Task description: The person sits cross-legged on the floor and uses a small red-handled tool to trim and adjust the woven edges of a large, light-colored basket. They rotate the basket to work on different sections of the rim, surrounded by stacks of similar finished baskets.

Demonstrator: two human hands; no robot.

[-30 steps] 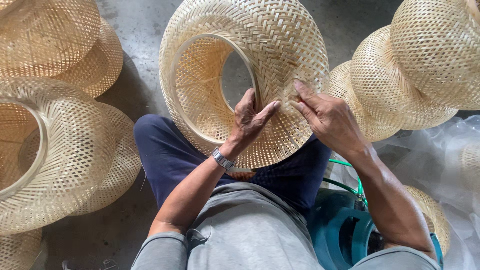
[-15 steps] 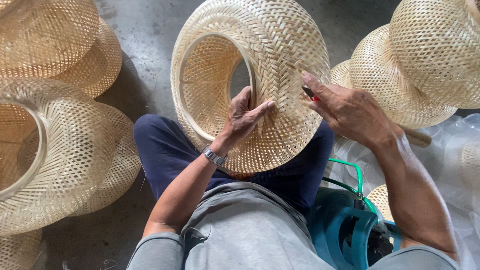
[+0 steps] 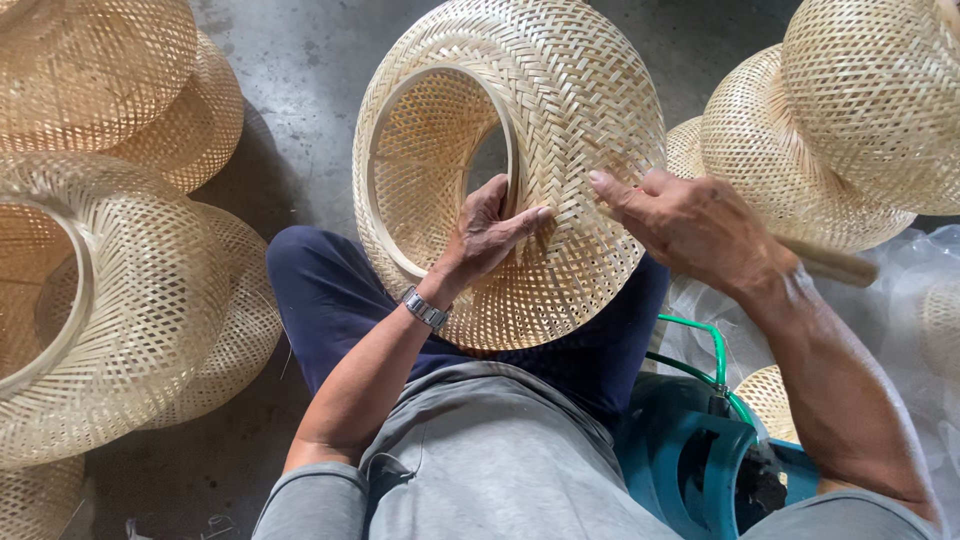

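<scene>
1. Woven bamboo shade (image 3: 560, 130) rests on person's lap, ring opening tilted to the left.
2. Left hand (image 3: 490, 235) grips shade at inner rim, thumb inside, fingers flat on the weave.
3. Right hand (image 3: 690, 225) clenched round wooden-handled tool (image 3: 830, 262), index fingertip on weave at shade's right side.
4. More woven shades (image 3: 110, 290) piled left and right on concrete floor (image 3: 300, 60); blue stool (image 3: 690, 470) below right arm.
</scene>
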